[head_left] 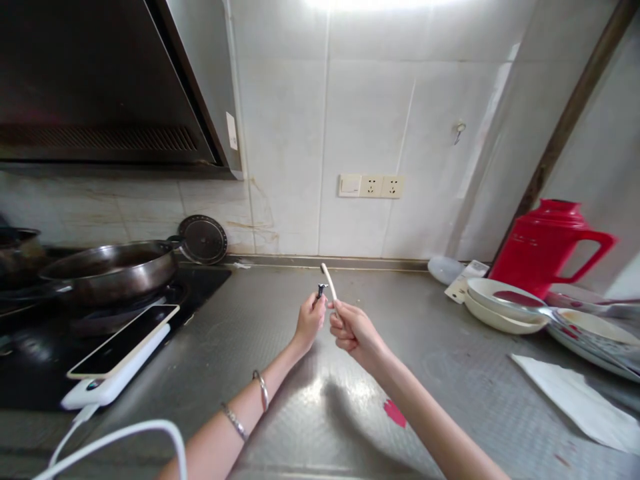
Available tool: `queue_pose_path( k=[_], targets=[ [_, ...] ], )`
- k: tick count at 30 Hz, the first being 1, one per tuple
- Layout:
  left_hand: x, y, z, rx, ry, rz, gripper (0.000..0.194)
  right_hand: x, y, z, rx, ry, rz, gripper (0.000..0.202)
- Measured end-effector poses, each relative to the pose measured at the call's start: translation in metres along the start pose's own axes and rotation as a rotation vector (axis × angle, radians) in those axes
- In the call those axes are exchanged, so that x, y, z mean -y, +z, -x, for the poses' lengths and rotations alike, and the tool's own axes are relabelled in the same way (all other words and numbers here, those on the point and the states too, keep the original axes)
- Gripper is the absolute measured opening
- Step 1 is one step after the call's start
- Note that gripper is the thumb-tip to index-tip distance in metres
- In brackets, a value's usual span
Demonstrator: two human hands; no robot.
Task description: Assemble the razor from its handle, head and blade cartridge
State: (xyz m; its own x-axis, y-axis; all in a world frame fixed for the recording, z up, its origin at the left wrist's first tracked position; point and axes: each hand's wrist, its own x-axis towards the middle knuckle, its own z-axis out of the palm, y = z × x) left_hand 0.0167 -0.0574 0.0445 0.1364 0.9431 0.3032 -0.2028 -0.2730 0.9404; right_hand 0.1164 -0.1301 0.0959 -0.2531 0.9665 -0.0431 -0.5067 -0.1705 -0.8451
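Note:
Over the middle of the counter, my left hand (311,321) is closed around a small black-handled tool (321,291) with a short silvery head that looks like a peeler. Just to its right, my right hand (354,328) grips a slender, pale, slightly curved stick (329,283) by its lower end. The stick's dark-tipped upper end leans left, near the tool's head. Whether tool and stick touch I cannot tell. Both hands are raised above the steel countertop (270,313), close to each other. My fingers hide the lower parts of both things.
At left, a steel pan (113,272) sits on the black stove, with a phone (125,341) and white power bank (117,377) at its front edge. At right are a red thermos (540,250), stacked bowls (505,319) and white paper (580,400). A red scrap (395,413) lies in front.

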Motion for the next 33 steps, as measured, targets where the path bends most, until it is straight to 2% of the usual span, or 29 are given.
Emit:
queue_pose_path(
  k=[4,6,12,15,18,21,25,30,33],
  targets=[
    [-0.002,0.0,0.001,-0.007,0.029,0.018,0.038,-0.028,0.013,0.019,-0.128,0.004,-0.076,0.046],
    [-0.001,0.0,0.0,-0.013,0.014,0.024,0.036,-0.032,0.018,0.026,-0.168,0.016,-0.084,0.051],
    [-0.002,0.0,0.0,-0.057,0.084,-0.083,0.033,-0.02,0.026,0.023,-0.159,-0.028,-0.108,0.048],
    [-0.003,0.001,0.001,-0.084,0.096,-0.109,0.033,-0.028,0.027,0.023,-0.164,-0.03,-0.121,0.047],
    [-0.003,-0.001,-0.001,-0.091,0.043,-0.103,0.029,-0.039,0.03,0.031,-0.185,0.019,-0.129,0.048],
    [-0.003,-0.003,-0.001,-0.084,0.043,-0.118,0.028,-0.036,0.034,0.034,-0.188,-0.015,-0.147,0.046],
    [-0.002,-0.003,-0.002,-0.079,0.125,-0.177,0.029,-0.029,0.038,0.025,-0.2,-0.096,-0.172,0.045],
    [0.0,-0.005,-0.006,-0.105,0.125,-0.205,0.026,-0.039,0.039,0.027,-0.189,-0.016,-0.165,0.046],
    [-0.001,-0.005,-0.005,-0.099,0.143,-0.218,0.026,-0.037,0.04,0.027,-0.179,-0.045,-0.184,0.047]
  ],
)
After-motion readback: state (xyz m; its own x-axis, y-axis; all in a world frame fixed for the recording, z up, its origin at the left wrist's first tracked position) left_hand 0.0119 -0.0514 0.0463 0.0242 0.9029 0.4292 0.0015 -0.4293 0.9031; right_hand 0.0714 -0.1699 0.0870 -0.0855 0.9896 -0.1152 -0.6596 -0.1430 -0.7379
